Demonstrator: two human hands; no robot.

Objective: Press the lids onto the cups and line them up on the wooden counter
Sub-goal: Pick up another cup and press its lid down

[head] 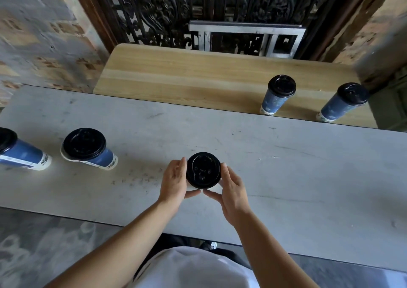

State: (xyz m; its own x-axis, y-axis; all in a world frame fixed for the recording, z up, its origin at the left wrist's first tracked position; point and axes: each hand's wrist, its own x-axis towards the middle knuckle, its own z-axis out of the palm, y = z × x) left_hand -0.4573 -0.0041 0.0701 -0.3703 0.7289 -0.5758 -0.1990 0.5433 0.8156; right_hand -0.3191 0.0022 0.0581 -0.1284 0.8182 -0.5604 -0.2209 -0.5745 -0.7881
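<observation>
A blue paper cup stands on the grey table right below me, so I see mostly its black lid [203,170]. My left hand [174,183] holds its left side and my right hand [232,189] holds its right side, thumbs nearly meeting at the near edge. Two lidded blue cups [278,96] [342,103] stand on the wooden counter [187,78] at the far right. Two more blue cups with black lids on top [88,149] [19,153] stand on the grey table at the left.
The grey table [286,166] runs across the view in front of me; the wooden counter lies behind it. A dark carved screen [165,12] and a metal frame [246,39] stand beyond the counter. Brick walls flank both sides.
</observation>
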